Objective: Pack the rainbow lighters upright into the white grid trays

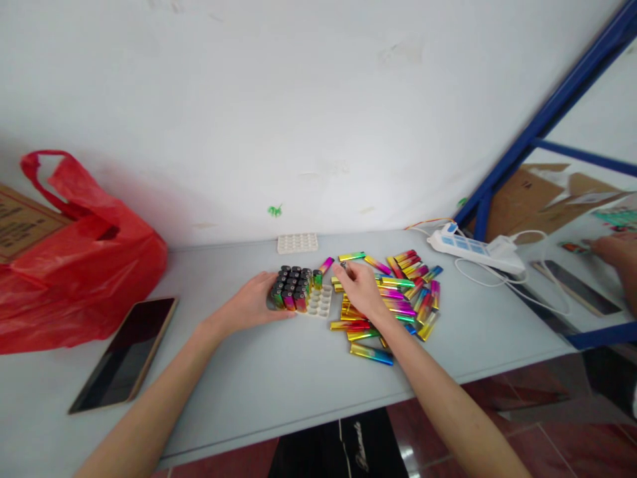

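Note:
A block of upright lighters [290,287] with black tops and shiny rainbow bodies stands in the left part of a white slotted tray [319,304]. My left hand [259,297] wraps round the left side of this block, thumb along the front. One lighter [317,278] stands at the block's right edge, beside open slots. My right hand [359,285] is closed in a pinch above the loose pile, a small dark end of a lighter [344,265] showing at its fingertips. Under and around that hand lie many loose lighters [371,353] in gold, pink, green and blue.
Against the wall lies a second white slotted tray [297,243]. A red plastic bag [109,265] and a tablet [124,355] are at the left. To the right sit a white power strip [475,251] with cables and a blue frame [527,126]; another person's hand [617,255] shows beyond it.

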Demonstrator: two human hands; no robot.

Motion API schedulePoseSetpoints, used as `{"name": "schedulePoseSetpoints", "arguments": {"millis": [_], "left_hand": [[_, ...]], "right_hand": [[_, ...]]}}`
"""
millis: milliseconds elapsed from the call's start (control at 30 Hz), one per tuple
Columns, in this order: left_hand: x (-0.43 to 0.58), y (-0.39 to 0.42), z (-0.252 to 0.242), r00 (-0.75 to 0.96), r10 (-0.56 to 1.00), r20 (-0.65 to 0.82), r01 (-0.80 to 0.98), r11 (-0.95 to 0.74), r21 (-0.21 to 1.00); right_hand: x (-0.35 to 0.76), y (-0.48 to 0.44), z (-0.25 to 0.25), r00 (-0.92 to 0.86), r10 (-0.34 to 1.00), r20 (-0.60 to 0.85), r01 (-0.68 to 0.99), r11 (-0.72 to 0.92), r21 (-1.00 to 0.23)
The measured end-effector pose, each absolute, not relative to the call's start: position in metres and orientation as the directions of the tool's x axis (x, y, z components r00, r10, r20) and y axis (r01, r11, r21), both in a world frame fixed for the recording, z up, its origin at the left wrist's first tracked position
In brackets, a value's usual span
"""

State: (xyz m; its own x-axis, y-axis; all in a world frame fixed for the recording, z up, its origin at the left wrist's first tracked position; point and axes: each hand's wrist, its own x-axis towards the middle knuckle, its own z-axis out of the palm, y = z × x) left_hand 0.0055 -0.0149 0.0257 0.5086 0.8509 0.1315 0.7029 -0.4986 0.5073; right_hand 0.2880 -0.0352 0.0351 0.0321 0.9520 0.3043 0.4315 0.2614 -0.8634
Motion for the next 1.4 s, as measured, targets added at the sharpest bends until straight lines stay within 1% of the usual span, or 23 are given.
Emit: {"name": "schedulePoseSetpoints", "arguments": {"millis": [367, 500, 633, 700, 767, 833, 900, 967, 1033, 1100, 1167, 1300, 1400], "left_hand": [[0.006, -0.015, 0.025, 0.511, 0.847, 0.147, 0.699, -0.509, 0.503], [0.005, -0.014, 0.023, 0.515, 0.845, 0.145, 0.7, -0.512, 0.498], [0.005, -0.014, 0.024, 0.519, 0.844, 0.132, 0.706, -0.511, 0.491], [0.006, -0.014, 0.025, 0.521, 0.844, 0.127, 0.707, -0.511, 0.489], [0.007, -0.015, 0.025, 0.514, 0.848, 0.13, 0.708, -0.505, 0.493], [0.007, -0.015, 0.026, 0.508, 0.85, 0.138, 0.703, -0.502, 0.503], [0.007, -0.016, 0.026, 0.51, 0.847, 0.148, 0.695, -0.507, 0.51], [0.008, -0.017, 0.028, 0.516, 0.844, 0.146, 0.692, -0.511, 0.51], [0.008, -0.017, 0.029, 0.519, 0.844, 0.139, 0.696, -0.511, 0.505], [0.008, -0.017, 0.03, 0.516, 0.845, 0.139, 0.699, -0.51, 0.501], [0.008, -0.017, 0.03, 0.514, 0.846, 0.144, 0.697, -0.51, 0.504], [0.009, -0.018, 0.03, 0.515, 0.846, 0.14, 0.691, -0.506, 0.517], [0.008, -0.018, 0.029, 0.516, 0.844, 0.148, 0.688, -0.51, 0.516]], "right_hand": [[0.287, -0.037, 0.026, -0.051, 0.954, 0.296, 0.498, 0.281, -0.82], [0.288, -0.04, 0.031, -0.047, 0.949, 0.313, 0.496, 0.294, -0.817], [0.291, -0.044, 0.037, -0.101, 0.939, 0.328, 0.496, 0.333, -0.802], [0.294, -0.046, 0.04, -0.153, 0.914, 0.376, 0.515, 0.398, -0.759], [0.296, -0.047, 0.042, -0.213, 0.871, 0.442, 0.545, 0.482, -0.687], [0.298, -0.048, 0.044, -0.268, 0.841, 0.471, 0.567, 0.533, -0.628], [0.298, -0.049, 0.045, -0.308, 0.846, 0.434, 0.57, 0.53, -0.628], [0.297, -0.05, 0.046, -0.319, 0.864, 0.39, 0.561, 0.504, -0.657], [0.297, -0.051, 0.046, -0.313, 0.874, 0.371, 0.556, 0.486, -0.675], [0.296, -0.051, 0.044, -0.318, 0.874, 0.367, 0.566, 0.485, -0.666], [0.296, -0.05, 0.041, -0.354, 0.864, 0.359, 0.59, 0.504, -0.631], [0.294, -0.049, 0.035, -0.422, 0.836, 0.351, 0.672, 0.548, -0.499], [0.291, -0.05, 0.034, -0.449, 0.829, 0.333, 0.692, 0.559, -0.457]]}}
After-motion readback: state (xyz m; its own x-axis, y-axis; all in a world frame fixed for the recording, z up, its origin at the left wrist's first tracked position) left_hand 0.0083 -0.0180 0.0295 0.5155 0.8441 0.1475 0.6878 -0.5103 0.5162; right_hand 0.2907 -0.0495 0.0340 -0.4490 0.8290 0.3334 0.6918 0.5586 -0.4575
